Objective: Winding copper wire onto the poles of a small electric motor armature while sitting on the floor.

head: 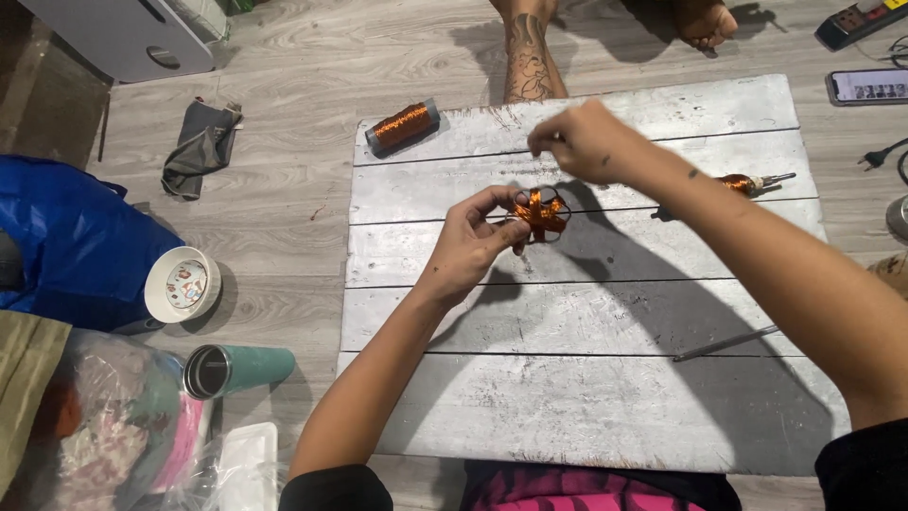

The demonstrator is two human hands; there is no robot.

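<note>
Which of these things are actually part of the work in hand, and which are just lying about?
In use: left hand, right hand, copper-wound coil piece, copper wire spool, wooden board.

Lying about: phone, teal tumbler, white bowl, grey cloth, power strip.

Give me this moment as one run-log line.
left hand: holds copper-wound core | right hand: raised above core, pinched | wire spool: on board

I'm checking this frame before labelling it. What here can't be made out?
- Right hand: pinched fingertips hide anything held; any wire is too thin to see.
- Copper-wound piece: the left hand covers its near side.
- Phone: cut off by the right edge.
- White bowl: contents too small to tell.
</note>
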